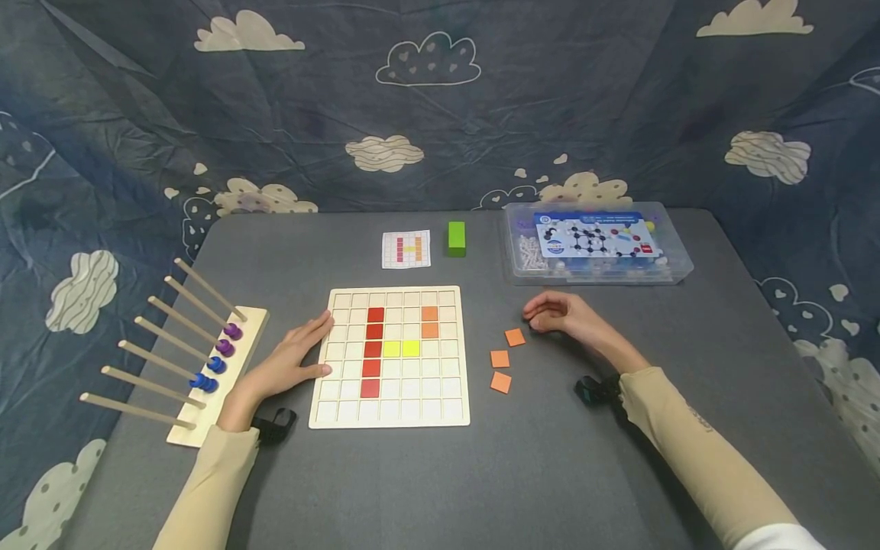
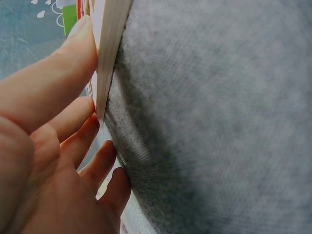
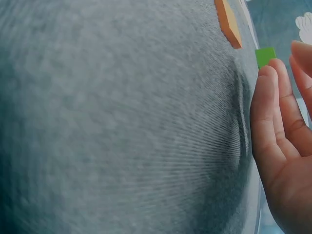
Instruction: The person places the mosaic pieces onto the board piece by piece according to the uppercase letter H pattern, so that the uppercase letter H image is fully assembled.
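A wooden grid board point(image 1: 428, 391) lies flat on the table. My left hand point(image 1: 283, 365) rests against its left edge, thumb and fingertips at the rim; the left wrist view shows the thumb point(image 2: 68, 63) on the board's side point(image 2: 108, 41). In the grid, a column of several red tiles point(image 1: 372, 349) stands left of two yellow tiles point(image 1: 401, 349). Two orange tiles point(image 1: 429, 321) sit one above the other at upper right. Three loose orange tiles point(image 1: 499, 359) lie right of the board. My right hand point(image 1: 567, 315), fingers loosely bent and holding nothing, is just beyond the farthest one.
Behind the board lie a small pattern card point(image 1: 406, 250) and a green block point(image 1: 457, 239). A clear plastic box point(image 1: 598, 271) with a molecule label is at back right. On the left stands a wooden peg rack point(image 1: 253, 325) with purple and blue beads, its long pegs leaning outward.
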### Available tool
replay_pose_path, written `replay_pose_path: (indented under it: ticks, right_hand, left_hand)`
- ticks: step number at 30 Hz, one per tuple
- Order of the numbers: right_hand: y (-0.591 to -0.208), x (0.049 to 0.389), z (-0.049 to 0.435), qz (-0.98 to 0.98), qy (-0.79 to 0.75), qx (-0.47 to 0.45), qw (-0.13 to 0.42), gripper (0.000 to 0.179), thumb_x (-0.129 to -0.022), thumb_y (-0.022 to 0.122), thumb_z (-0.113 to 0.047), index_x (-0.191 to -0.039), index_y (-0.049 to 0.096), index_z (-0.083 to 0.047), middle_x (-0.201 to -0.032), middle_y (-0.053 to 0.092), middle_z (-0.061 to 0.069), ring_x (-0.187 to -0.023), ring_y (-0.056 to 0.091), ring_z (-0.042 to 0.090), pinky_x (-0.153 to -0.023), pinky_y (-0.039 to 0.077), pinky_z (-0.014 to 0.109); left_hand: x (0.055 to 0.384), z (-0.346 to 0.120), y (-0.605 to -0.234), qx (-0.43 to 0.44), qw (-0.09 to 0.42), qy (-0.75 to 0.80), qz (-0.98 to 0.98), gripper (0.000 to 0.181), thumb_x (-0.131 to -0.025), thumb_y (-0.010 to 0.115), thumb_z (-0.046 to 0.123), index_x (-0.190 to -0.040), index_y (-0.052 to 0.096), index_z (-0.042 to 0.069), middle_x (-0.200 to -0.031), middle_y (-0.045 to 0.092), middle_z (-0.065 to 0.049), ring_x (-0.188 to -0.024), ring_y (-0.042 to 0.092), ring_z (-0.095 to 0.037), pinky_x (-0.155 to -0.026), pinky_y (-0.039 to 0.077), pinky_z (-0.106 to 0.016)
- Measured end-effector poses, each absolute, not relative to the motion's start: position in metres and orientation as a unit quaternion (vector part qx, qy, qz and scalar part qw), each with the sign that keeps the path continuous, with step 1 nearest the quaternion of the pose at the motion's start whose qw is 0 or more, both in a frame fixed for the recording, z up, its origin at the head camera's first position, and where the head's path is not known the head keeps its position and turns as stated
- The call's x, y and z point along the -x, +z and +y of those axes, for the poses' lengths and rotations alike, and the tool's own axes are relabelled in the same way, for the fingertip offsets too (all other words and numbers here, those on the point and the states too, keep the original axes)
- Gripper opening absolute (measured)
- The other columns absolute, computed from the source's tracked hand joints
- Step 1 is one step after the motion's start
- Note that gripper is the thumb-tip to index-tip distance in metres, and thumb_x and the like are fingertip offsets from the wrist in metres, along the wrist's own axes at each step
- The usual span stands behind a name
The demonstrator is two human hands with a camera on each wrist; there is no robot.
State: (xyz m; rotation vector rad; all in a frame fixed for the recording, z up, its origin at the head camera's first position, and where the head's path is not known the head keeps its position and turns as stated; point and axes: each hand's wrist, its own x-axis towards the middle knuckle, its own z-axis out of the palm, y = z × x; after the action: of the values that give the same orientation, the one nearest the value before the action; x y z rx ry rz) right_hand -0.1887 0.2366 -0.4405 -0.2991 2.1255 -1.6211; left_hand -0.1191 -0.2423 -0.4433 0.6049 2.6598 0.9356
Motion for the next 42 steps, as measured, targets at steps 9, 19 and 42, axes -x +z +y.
replay_pose_path:
  ticks: [9, 19, 42]
  right_hand:
    - [-0.442, 0.186, 0.226, 0.801, -0.539, 0.160, 0.204, 0.025, -0.084, 0.066, 0.009, -0.108, 0.061, 0.011, -0.101, 0.063, 0.023, -0.085, 0.059, 0.019, -0.072, 0.048, 0.023]
    - [-0.445, 0.183, 0.212, 0.870, -0.427, 0.184, 0.164, 0.022, -0.077, 0.070, 0.010, -0.097, 0.068, 0.000, -0.087, 0.063, 0.009, -0.080, 0.055, 0.022, -0.069, 0.045, 0.030]
    - [-0.437, 0.191, 0.132, 0.787, -0.520, 0.220, 0.248, 0.012, -0.083, 0.065, 0.007, -0.095, 0.065, 0.005, -0.079, 0.064, 0.008, -0.067, 0.057, 0.015, -0.062, 0.047, 0.029]
  left_hand:
    - [0.120, -0.242, -0.444, -0.203, 0.130, 0.324, 0.915, 0.079, -0.089, 0.069, 0.021, -0.148, 0.024, -0.006, -0.155, 0.016, -0.024, -0.138, 0.013, -0.046, -0.104, 0.015, -0.063]
    - [0.121, -0.243, -0.444, -0.204, 0.128, 0.325, 0.914, 0.079, -0.089, 0.069, 0.021, -0.148, 0.025, -0.006, -0.155, 0.016, -0.024, -0.138, 0.013, -0.046, -0.104, 0.016, -0.063]
    - [0.120, -0.242, -0.445, -0.195, 0.130, 0.320, 0.918, 0.078, -0.089, 0.069, 0.021, -0.148, 0.025, -0.005, -0.155, 0.017, -0.024, -0.138, 0.014, -0.045, -0.105, 0.015, -0.062]
